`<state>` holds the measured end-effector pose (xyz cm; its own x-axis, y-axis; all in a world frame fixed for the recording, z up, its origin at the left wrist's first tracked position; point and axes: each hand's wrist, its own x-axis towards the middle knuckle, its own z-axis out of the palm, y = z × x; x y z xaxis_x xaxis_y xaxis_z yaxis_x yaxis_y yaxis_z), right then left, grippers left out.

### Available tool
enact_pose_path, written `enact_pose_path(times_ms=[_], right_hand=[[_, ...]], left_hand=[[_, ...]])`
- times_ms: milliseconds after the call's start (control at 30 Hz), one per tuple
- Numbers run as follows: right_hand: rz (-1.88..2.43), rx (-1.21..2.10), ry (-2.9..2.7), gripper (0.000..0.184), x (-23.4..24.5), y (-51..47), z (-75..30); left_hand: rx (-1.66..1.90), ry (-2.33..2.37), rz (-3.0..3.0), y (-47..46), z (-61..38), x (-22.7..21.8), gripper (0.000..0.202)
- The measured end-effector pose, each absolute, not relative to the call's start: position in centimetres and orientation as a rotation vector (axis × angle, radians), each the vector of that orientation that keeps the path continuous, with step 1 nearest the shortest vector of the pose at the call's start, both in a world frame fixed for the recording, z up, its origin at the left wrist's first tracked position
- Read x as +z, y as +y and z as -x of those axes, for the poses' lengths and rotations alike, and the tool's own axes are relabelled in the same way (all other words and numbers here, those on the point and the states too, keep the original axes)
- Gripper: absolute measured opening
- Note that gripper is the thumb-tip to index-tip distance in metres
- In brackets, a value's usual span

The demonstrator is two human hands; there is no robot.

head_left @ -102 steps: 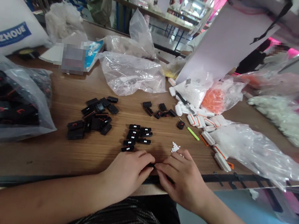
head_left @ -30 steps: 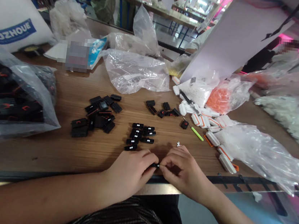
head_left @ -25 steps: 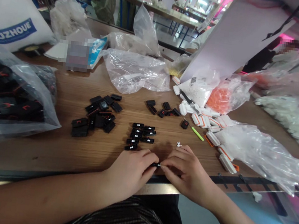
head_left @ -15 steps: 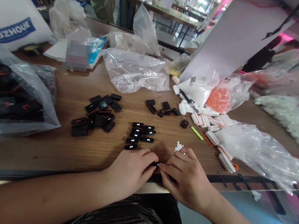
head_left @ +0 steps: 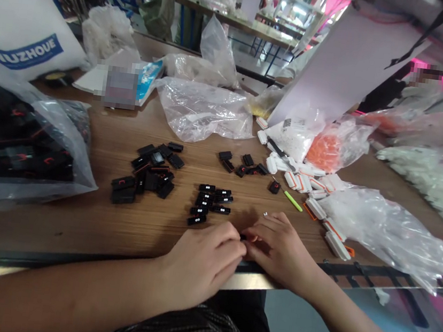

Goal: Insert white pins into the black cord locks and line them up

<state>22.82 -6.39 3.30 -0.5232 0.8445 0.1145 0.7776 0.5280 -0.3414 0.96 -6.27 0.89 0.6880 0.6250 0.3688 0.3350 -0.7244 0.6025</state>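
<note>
At the table's front edge my left hand (head_left: 206, 255) is closed round a small black plastic piece (head_left: 243, 237), most of which the fingers hide. My right hand (head_left: 281, 251) meets it from the right, its curled fingers closed against the same piece. Whether a smaller part is pinched there too is hidden. Just beyond my left hand, several black plastic pieces with paired white dots (head_left: 206, 196) lie in two rough columns. A few tiny white parts (head_left: 265, 214) show past my right hand's knuckles, which cover the others.
Loose black pieces (head_left: 150, 181) are heaped at left, beside a clear bag of black pieces (head_left: 25, 147). A green-handled tool (head_left: 293, 200) lies right of centre. White cases with orange trim (head_left: 300, 182) and plastic bags (head_left: 384, 223) spread along the right. Another person (head_left: 419, 99) is in the background.
My hands have drawn closer together and shifted slightly right, the left one turning over the black piece. My right hand now covers most of the tiny white parts. The view has tilted slightly.
</note>
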Motion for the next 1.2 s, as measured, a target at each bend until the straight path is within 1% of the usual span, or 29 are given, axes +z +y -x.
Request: enact_pose_path(times_ms=[133, 267, 333, 433, 567, 667, 800, 933, 1000, 1067, 1133, 1200], right_hand=[[1.299, 0.234, -2.510, 0.010, 2.8, -5.0, -21.5], [1.243, 0.095, -2.531, 0.015, 2.8, -4.6, -19.7], [1.241, 0.116, -2.509, 0.015, 3.2, -4.1, -19.6], [1.341, 0.155, -2.435, 0.016, 4.0, -1.6, -21.1], [1.625, -0.044, -2.420, 0.026, 4.0, 4.0, -24.1], [1.710, -0.080, -2.505, 0.031, 3.5, 7.1, -25.2], [1.701, -0.049, -2.572, 0.027, 3.2, 7.3, -25.1], [1.716, 0.056, -2.615, 0.021, 3.9, 4.2, -24.4], [1.731, 0.154, -2.613, 0.021, 4.3, 1.9, -23.7], [1.748, 0.263, -2.592, 0.025, 4.6, -0.5, -22.9], [1.770, 0.335, -2.573, 0.018, 4.6, -2.6, -22.0], [1.811, 0.417, -2.534, 0.014, 4.5, -4.2, -21.4]], left_hand=[[0.897, 0.446, -2.576, -7.0, -0.8, 1.0, 0.021], [0.892, 0.444, -2.617, -7.1, -0.9, 0.6, 0.020], [0.891, 0.460, -2.608, -7.0, -0.9, 0.4, 0.020], [0.872, 0.468, -2.603, -7.0, -1.0, 0.3, 0.018], [0.833, 0.488, -2.568, -6.9, -0.9, 0.3, 0.016], [0.816, 0.507, -2.534, -6.7, -0.9, 0.3, 0.014], [0.804, 0.510, -2.511, -6.5, -0.9, 0.4, 0.015], [0.790, 0.575, -2.470, -6.4, -0.9, 0.5, 0.015], [0.759, 0.628, -2.447, -6.3, -1.0, 0.4, 0.016], [0.707, 0.673, -2.421, -6.2, -1.1, 0.3, 0.016], [0.647, 0.723, -2.382, -6.0, -1.2, 0.2, 0.014], [0.584, 0.781, -2.341, -5.8, -1.3, 0.1, 0.006]])
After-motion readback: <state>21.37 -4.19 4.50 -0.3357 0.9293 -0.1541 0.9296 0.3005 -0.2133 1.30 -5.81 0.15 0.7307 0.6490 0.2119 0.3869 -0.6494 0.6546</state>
